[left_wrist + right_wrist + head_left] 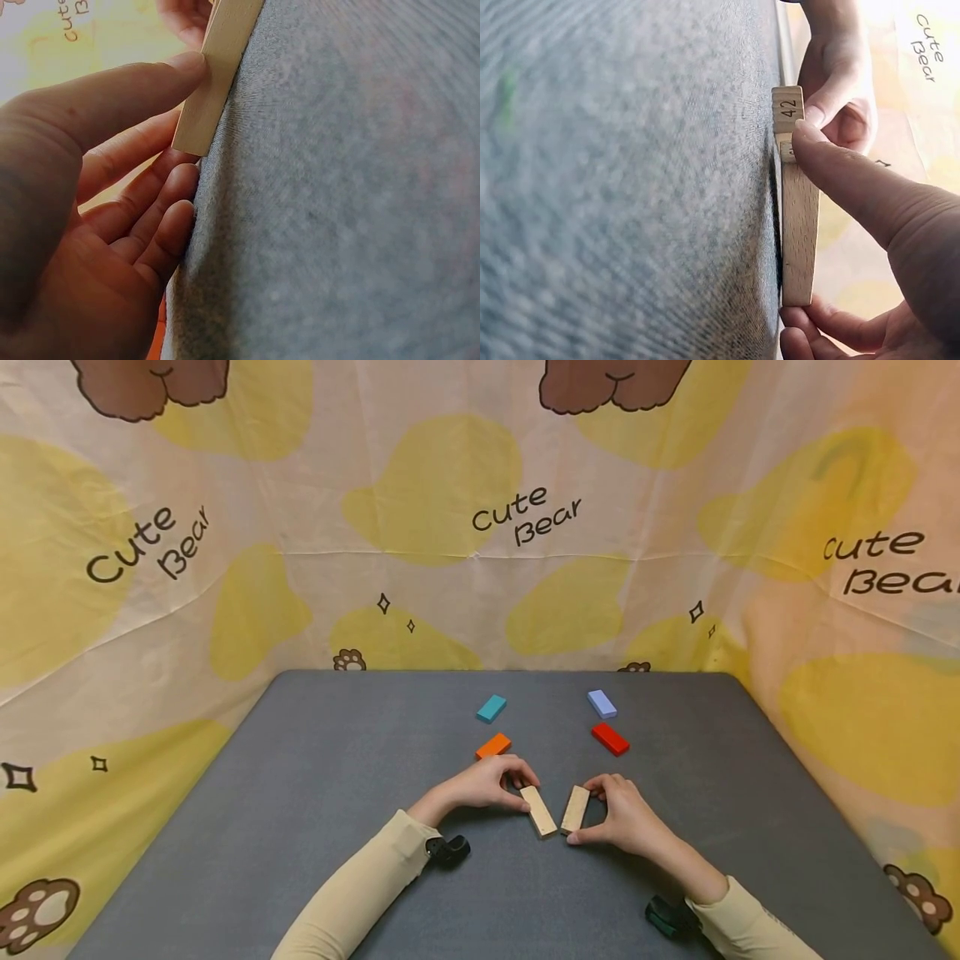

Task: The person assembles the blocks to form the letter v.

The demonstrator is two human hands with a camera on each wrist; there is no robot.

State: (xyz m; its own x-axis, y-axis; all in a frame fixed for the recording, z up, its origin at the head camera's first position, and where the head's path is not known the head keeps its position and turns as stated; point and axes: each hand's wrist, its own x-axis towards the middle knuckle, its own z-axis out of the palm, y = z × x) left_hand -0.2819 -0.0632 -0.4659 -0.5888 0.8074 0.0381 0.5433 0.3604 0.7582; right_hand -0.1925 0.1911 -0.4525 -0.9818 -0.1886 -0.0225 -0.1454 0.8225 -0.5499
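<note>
Two plain wooden blocks lie close together on the grey table, slanting towards each other at their near ends. My left hand (489,783) holds the left wooden block (539,812), thumb against its side and fingers near its far end. On its end, the number 42 shows in the right wrist view. My right hand (628,817) pinches the right wooden block (575,810) lengthwise, the thumb at the near end and fingers at the far end. Just beyond the left hand is an orange block (493,746), partly covered by that hand.
Farther back on the grey table (337,760) lie a teal block (491,708), a lavender block (602,703) and a red block (611,738). A printed bear cloth (300,510) hangs behind and along both sides of the table.
</note>
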